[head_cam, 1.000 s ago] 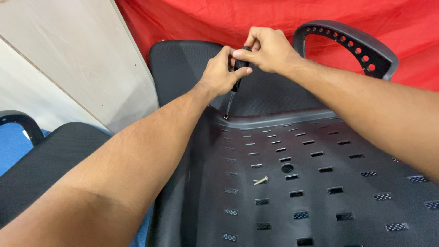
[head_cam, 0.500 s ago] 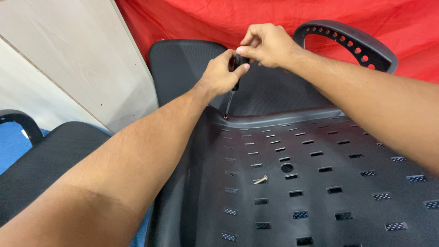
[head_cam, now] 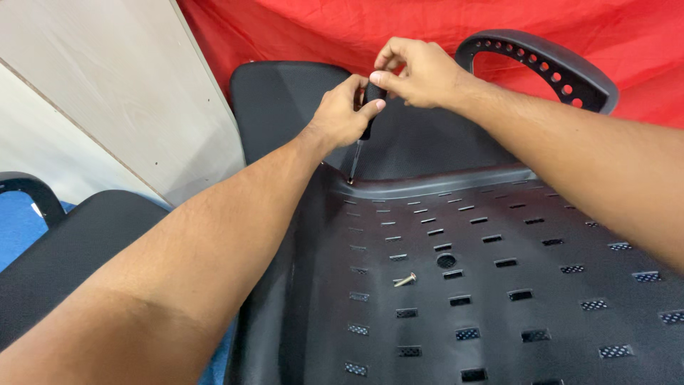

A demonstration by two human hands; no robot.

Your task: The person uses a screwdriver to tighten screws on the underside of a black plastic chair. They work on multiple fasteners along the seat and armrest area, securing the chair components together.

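Hands meet at the far edge of a black slotted shell [head_cam: 499, 285]. Left hand [head_cam: 340, 117] wraps a screwdriver [head_cam: 363, 125]; right hand [head_cam: 420, 71] pinches its handle top. The tip stands at the shell's far-left corner, so a screw is probably being driven; steady downward pressure matters. A loose screw [head_cam: 405, 280] lies near. An armrest [head_cam: 541, 64] sits far right, clear.
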